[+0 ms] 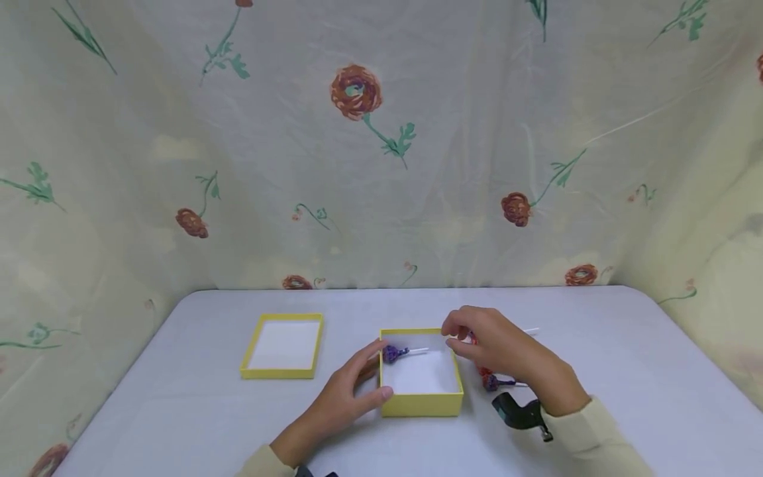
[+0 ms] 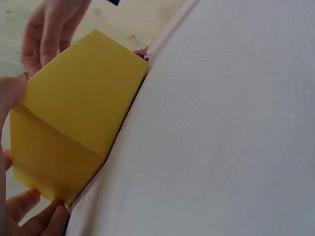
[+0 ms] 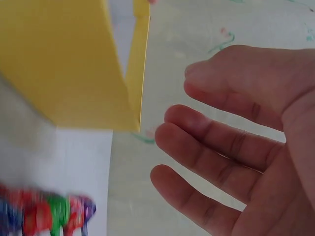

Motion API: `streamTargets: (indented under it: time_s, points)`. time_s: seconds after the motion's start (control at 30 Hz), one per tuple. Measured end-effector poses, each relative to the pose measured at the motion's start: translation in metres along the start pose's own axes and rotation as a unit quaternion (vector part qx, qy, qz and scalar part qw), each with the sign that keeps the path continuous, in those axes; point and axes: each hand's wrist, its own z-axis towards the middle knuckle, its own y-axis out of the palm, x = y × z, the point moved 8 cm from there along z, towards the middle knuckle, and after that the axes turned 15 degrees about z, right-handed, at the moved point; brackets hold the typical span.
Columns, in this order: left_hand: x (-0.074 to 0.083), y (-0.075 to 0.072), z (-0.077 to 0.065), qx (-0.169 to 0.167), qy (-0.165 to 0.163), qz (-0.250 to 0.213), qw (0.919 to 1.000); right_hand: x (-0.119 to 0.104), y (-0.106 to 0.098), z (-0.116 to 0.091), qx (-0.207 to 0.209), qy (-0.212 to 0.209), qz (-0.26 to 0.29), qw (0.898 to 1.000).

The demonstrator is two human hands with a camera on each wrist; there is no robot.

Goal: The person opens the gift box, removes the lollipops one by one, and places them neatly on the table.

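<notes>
A yellow open-topped box (image 1: 422,405) with a white inside stands on the table. In it lies a lollipop (image 1: 391,354) in a dark purple wrapper, its white stick pointing right. My left hand (image 1: 341,396) grips the box's left side, thumb near the front corner and fingers toward the back. Over the right wall hovers my right hand (image 1: 495,342), fingers loosely bent and apart, with nothing between them in the right wrist view. Several more lollipops (image 1: 491,382) lie right of the box, partly hidden under that hand; their wrappers (image 3: 54,215) show red, green and blue.
Left of the box lies a shallow yellow-rimmed lid (image 1: 277,373), white inside facing up. A white cloth covers the table (image 1: 179,391). Behind it hangs a flower-printed curtain (image 1: 429,218). A black camera mount (image 1: 517,413) sits at my right wrist.
</notes>
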Motion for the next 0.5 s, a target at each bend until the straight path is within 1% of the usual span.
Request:
streamTargets:
  time_s: [0.23,0.33,0.5]
  points:
    - [-0.005,0.002,0.001,-0.006,-0.017,0.007,0.9998,-0.015,0.016,0.018,0.008,-0.015,0.01,1.0]
    - [-0.005,0.002,0.001,-0.006,-0.02,0.01,0.9997,-0.019,0.024,0.025,0.012,-0.023,0.017,1.0]
    - [-0.005,0.001,0.0,-0.005,-0.02,0.012,0.9997,-0.023,0.038,0.034,0.025,-0.02,0.028,0.999]
